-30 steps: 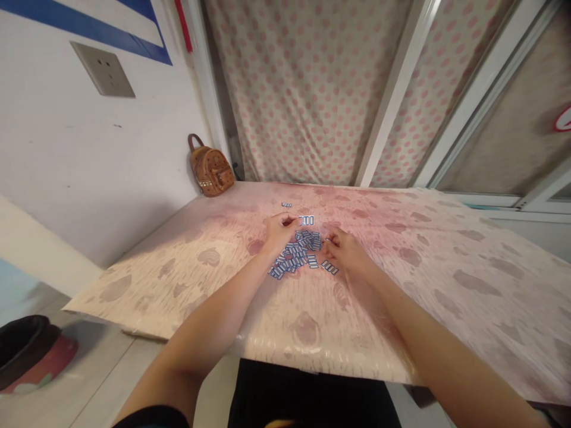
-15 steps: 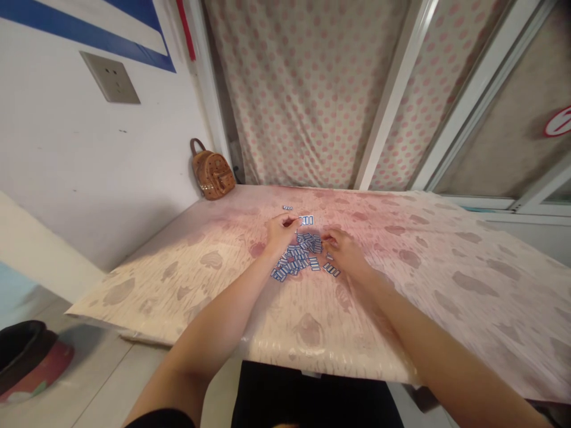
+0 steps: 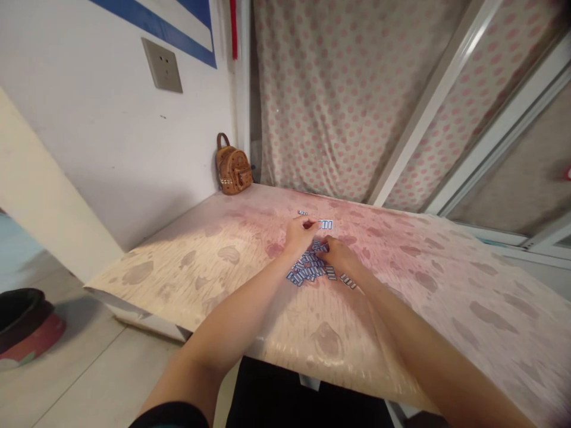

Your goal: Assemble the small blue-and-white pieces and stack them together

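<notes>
My left hand is closed in a pinch at the left end of a small blue-and-white striped card, held just beyond a loose pile. The pile of similar striped cards lies between my hands on the patterned tablecloth. At the pile's right side, my right hand reaches down with bent fingers touching the cards; whether a card is between the fingertips I cannot make out. One striped card lies apart beside my right wrist. Another small striped piece rests beyond my left hand.
A brown mini backpack stands at the table's far left corner against the wall. Behind the table hangs a dotted curtain with a white frame bar. On the floor at left is a dark-rimmed pot.
My right hand has moved left onto the pile's edge. My left hand still pinches the striped card. The whole view has swung left, so things appear farther right.
</notes>
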The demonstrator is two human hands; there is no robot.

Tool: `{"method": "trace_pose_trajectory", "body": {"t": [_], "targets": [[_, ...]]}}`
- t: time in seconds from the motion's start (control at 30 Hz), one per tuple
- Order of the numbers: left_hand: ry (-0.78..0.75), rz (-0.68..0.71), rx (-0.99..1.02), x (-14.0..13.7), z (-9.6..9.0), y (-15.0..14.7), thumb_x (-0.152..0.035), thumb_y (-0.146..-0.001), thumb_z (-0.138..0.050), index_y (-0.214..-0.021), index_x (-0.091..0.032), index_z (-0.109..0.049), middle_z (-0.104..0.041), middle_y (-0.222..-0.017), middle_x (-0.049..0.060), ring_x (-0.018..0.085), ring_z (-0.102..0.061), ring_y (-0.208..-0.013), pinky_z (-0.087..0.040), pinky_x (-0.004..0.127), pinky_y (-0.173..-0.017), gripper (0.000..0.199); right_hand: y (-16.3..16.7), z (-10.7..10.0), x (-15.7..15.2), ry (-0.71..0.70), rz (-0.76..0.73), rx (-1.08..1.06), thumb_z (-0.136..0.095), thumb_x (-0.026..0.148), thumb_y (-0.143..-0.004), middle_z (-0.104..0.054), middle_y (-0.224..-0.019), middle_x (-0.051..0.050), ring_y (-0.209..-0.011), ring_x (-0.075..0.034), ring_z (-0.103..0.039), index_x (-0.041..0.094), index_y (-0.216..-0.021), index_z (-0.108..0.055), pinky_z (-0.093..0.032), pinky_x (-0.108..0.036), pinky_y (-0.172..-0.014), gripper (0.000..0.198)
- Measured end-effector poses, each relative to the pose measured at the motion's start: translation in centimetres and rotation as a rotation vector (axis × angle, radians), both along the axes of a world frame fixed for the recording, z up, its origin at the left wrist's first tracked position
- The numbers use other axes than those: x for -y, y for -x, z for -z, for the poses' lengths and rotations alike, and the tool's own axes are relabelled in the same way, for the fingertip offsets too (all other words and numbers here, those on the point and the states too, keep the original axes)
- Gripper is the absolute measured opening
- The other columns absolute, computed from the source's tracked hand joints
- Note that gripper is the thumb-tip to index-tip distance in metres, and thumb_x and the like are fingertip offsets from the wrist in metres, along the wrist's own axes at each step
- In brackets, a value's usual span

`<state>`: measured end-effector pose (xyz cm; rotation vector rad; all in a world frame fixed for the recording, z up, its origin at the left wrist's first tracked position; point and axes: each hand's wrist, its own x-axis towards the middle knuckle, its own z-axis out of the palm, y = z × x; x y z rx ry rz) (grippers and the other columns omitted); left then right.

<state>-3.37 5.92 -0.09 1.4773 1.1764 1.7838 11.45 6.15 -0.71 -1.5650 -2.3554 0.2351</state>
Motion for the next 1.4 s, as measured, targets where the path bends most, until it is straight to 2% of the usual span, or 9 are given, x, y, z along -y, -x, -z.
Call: {"method": "trace_pose_trajectory", "body": {"t": [0.13,0.23,0.33,0.47,0.57,0.7,0.8,0.93,1.4], "targets": [[-0.006,0.0,-0.001,0.3,-0.2,0.0,-0.017,-0.077,-0.069,-0.071,-0.015,-0.07,-0.07,-0.073,0.003,0.015,-0.064,-0.069,-0.047,0.026,-0.069,0.006,-0.9,-0.2,0.1,-0.068,-0.033,-0.117,-0.054,0.011,-0.087,-0.07,-0.094,-0.008,-0.088,-0.02,-0.064,0.016,-0.094,-0.065,-0.041,-0.027,-0.073,0.015],[0.009,0.014,0.002,0.6,-0.3,-0.1,-0.018,-0.077,-0.069,-0.071,-0.015,-0.07,-0.07,-0.073,0.003,0.015,-0.064,-0.069,-0.047,0.025,-0.069,0.006,-2.1,-0.7,0.4,-0.099,-0.04,-0.227,-0.053,0.018,-0.086,-0.068,-0.089,-0.005,-0.081,-0.019,-0.062,0.019,-0.084,-0.064,-0.04,-0.027,-0.069,0.011],[0.027,0.02,-0.011,0.7,-0.2,-0.3,-0.02,-0.077,-0.07,-0.072,-0.015,-0.071,-0.071,-0.073,0.003,0.015,-0.063,-0.068,-0.046,0.025,-0.067,0.007,-3.3,-1.0,1.0,-0.062,-0.091,-0.382,-0.055,0.027,-0.082,-0.064,-0.078,-0.002,-0.071,-0.018,-0.059,0.02,-0.076,-0.061,-0.04,-0.027,-0.064,0.011],[0.046,0.052,-0.03,1.0,0.1,-0.8,-0.022,-0.076,-0.071,-0.072,-0.015,-0.072,-0.071,-0.071,0.002,0.014,-0.062,-0.065,-0.045,0.025,-0.063,0.008,-4.5,-1.2,2.0,0.035,-0.099,-0.603,-0.05,0.035,-0.085,-0.061,-0.065,0.0,-0.06,-0.017,-0.058,0.021,-0.077,-0.061,-0.04,-0.027,-0.057,0.019],[0.059,0.096,-0.038,1.4,0.2,-1.2,-0.024,-0.077,-0.07,-0.072,-0.015,-0.072,-0.07,-0.07,0.002,0.013,-0.061,-0.063,-0.045,0.024,-0.062,0.01,-5.1,-1.7,2.6,0.015,-0.09,-0.672,-0.044,0.036,-0.088,-0.06,-0.063,0.0,-0.055,-0.016,-0.056,0.021,-0.072,-0.057,-0.04,-0.026,-0.055,0.025],[0.077,0.145,-0.047,2.0,0.0,-1.7,-0.026,-0.075,-0.072,-0.073,-0.014,-0.073,-0.071,-0.071,0.003,0.014,-0.062,-0.064,-0.046,0.024,-0.063,0.012,-5.5,-2.5,3.0,-0.061,-0.07,-0.652,-0.046,0.035,-0.087,-0.061,-0.063,0.0,-0.056,-0.015,-0.056,0.021,-0.071,-0.057,-0.038,-0.026,-0.056,0.024],[0.085,0.186,-0.057,2.3,-0.1,-2.0,-0.029,-0.075,-0.074,-0.075,-0.014,-0.073,-0.071,-0.072,0.004,0.015,-0.062,-0.065,-0.046,0.024,-0.061,0.015,-5.5,-3.1,3.3,-0.11,0.021,-0.606,-0.054,0.035,-0.084,-0.059,-0.059,0.001,-0.055,-0.015,-0.052,0.021,-0.069,-0.058,-0.032,-0.026,-0.054,0.02],[0.099,0.227,-0.073,2.5,-0.3,-2.2,-0.033,-0.075,-0.075,-0.076,-0.014,-0.073,-0.071,-0.072,0.004,0.015,-0.063,-0.065,-0.046,0.024,-0.061,0.019,-5.5,-3.6,3.6,-0.123,0.115,-0.575,-0.058,0.032,-0.082,-0.06,-0.059,0.001,-0.056,-0.015,-0.053,0.021,-0.069,-0.059,-0.031,-0.026,-0.054,0.017],[0.102,0.285,-0.073,2.7,-0.3,-2.2,-0.039,-0.074,-0.077,-0.077,-0.013,-0.073,-0.071,-0.074,0.006,0.016,-0.062,-0.067,-0.046,0.025,-0.063,0.027,-4.8,-4.0,4.4,-0.146,0.102,-0.521,-0.056,0.031,-0.082,-0.058,-0.061,0.0,-0.058,-0.016,-0.052,0.021,-0.066,-0.054,-0.03,-0.026,-0.056,0.019]]}}
